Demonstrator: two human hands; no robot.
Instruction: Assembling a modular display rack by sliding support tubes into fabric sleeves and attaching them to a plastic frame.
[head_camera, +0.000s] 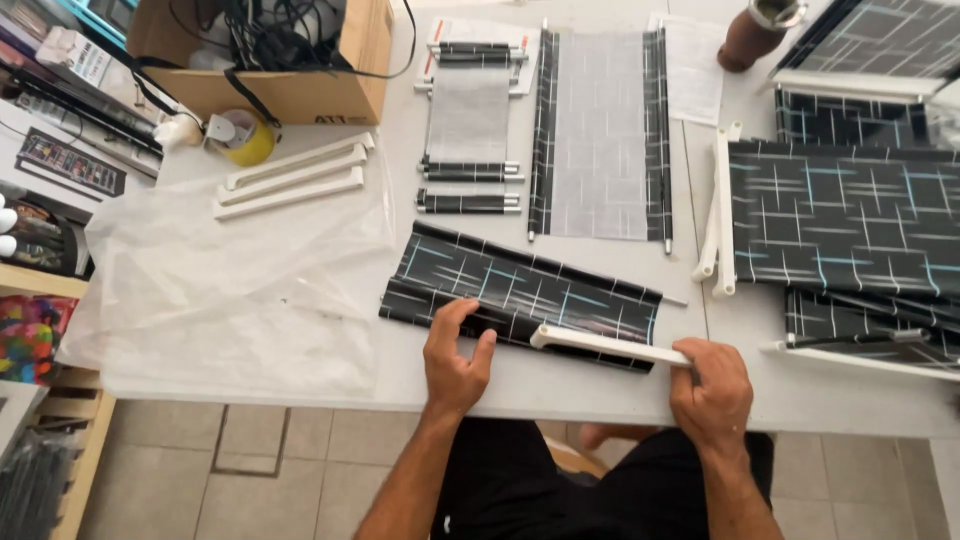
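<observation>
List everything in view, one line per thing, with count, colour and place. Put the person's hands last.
patterned fabric panel: one, black with pale lines, near table edge
white bar: one, across that panel's right end
white bars: three, left of centre
grey-backed panels: two, top centre
assembled black panels: several, right side
plastic sheet: one, clear, left part of table
cardboard box: one, brown, top left, holding cables
tape roll: one, yellow, beside box
flask: one, brown, top right
left hand: on the panel
right hand: gripping the white bar

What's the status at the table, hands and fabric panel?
Left hand pressing the black patterned fabric panel. Right hand gripping white plastic bar lying over it. Clear plastic sheet alongside, left.
</observation>
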